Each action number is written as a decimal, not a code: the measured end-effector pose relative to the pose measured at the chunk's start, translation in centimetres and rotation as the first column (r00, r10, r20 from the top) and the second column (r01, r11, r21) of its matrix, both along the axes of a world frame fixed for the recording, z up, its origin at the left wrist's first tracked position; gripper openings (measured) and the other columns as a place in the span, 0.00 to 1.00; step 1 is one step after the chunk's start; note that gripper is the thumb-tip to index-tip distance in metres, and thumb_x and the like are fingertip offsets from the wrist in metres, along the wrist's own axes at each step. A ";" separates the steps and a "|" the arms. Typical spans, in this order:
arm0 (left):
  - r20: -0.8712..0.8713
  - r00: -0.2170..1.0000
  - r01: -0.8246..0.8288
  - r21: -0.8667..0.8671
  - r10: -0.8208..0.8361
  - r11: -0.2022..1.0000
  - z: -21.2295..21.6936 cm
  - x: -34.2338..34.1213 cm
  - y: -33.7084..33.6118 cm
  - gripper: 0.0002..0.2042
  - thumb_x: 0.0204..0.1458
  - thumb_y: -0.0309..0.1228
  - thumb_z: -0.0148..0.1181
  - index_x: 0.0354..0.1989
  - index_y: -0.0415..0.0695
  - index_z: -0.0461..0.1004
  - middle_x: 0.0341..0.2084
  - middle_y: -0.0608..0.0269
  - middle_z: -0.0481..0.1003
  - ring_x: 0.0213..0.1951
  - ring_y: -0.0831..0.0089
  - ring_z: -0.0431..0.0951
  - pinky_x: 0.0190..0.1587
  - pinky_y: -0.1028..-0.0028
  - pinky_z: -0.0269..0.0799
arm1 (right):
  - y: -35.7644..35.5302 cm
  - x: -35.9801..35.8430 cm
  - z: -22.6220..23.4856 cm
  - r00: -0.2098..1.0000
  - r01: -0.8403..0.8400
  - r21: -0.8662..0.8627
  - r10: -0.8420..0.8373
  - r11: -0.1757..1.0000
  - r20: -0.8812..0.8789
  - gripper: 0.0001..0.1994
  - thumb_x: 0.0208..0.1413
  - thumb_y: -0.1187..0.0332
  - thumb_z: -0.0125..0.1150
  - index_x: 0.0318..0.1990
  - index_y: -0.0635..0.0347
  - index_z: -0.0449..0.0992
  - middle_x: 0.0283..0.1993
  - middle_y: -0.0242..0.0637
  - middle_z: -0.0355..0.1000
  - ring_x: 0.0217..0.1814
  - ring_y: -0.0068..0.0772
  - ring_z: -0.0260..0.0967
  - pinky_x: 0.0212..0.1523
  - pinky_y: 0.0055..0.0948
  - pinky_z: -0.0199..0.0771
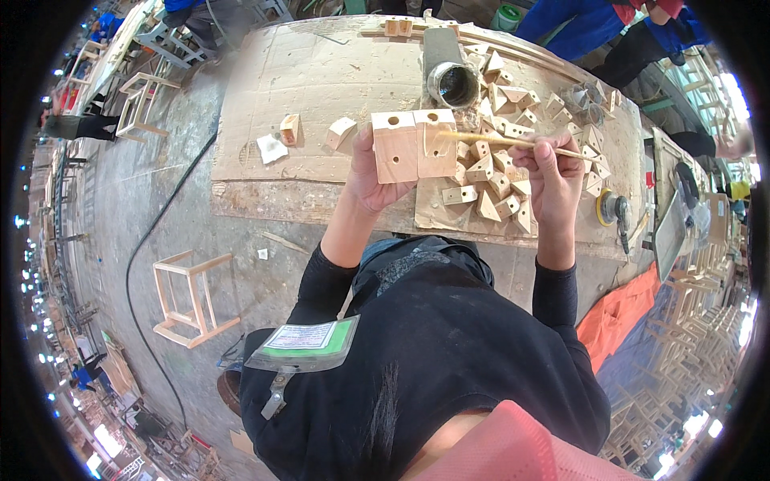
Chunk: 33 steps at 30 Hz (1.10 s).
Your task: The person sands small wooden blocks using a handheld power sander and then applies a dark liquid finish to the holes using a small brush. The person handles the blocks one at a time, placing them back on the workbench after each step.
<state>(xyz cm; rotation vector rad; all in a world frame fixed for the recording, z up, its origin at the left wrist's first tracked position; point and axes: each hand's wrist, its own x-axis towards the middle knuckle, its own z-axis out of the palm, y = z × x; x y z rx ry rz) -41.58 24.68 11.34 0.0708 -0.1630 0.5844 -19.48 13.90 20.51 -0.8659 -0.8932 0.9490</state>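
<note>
My left hand [365, 172] is closed around two pale wooden blocks, held side by side above the near edge of the workbench. The left block [385, 164] and the right block [435, 164] each show drilled holes on the top and front faces. Between the fingers of my right hand [553, 168] is a thin wooden stick [493, 140], possibly a brush. It points left, and its blurred tip is at the right block; whether it touches cannot be made out. Beyond the blocks, an open can [455, 85] with a dark inside lies tilted toward me.
Many drilled wooden blocks [481, 170] are heaped on the right of the cardboard-covered workbench [265, 96]. A sander [615, 210] rests at its right end. A small stool frame [192, 297] stands on the floor at left, near a black cable [148, 232]. People stand across the bench.
</note>
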 end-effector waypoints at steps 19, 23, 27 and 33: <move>0.053 0.998 -0.042 -0.003 0.042 0.999 1.3 0.5 -0.6 0.41 0.52 0.52 0.58 0.64 0.33 0.50 0.60 0.45 0.59 0.61 0.53 0.63 0.56 0.64 0.74 | -1.2 -0.8 -1.7 0.997 0.041 -0.066 -0.045 0.997 -0.063 0.06 0.60 0.74 0.56 0.33 0.61 0.66 0.33 0.46 0.76 0.33 0.35 0.78 0.34 0.27 0.81; -0.332 0.835 -0.368 0.256 0.439 0.894 2.5 0.5 -1.4 0.36 0.49 0.39 0.67 0.62 0.34 0.55 0.55 0.49 0.67 0.55 0.58 0.71 0.55 0.64 0.74 | -1.7 -1.1 -1.4 0.985 0.087 -0.077 -0.097 0.993 -0.141 0.06 0.62 0.72 0.53 0.33 0.60 0.66 0.32 0.44 0.75 0.31 0.32 0.77 0.33 0.25 0.80; -0.347 0.423 -0.296 0.820 0.837 0.489 5.3 1.2 -1.7 0.38 0.40 0.25 0.73 0.60 0.36 0.57 0.54 0.54 0.66 0.54 0.66 0.72 0.56 0.67 0.71 | -2.2 -2.4 -0.1 0.973 0.214 -0.032 -0.216 0.976 -0.084 0.06 0.62 0.73 0.53 0.32 0.60 0.66 0.32 0.46 0.76 0.31 0.33 0.77 0.32 0.26 0.80; -0.143 0.217 -0.233 0.953 0.966 0.193 6.7 1.9 -2.3 0.40 0.36 0.26 0.76 0.59 0.36 0.58 0.52 0.56 0.64 0.54 0.67 0.70 0.55 0.67 0.72 | -2.6 -4.7 0.4 0.912 0.333 0.122 -0.352 0.935 0.212 0.06 0.60 0.77 0.55 0.32 0.64 0.64 0.36 0.53 0.75 0.33 0.38 0.77 0.34 0.32 0.82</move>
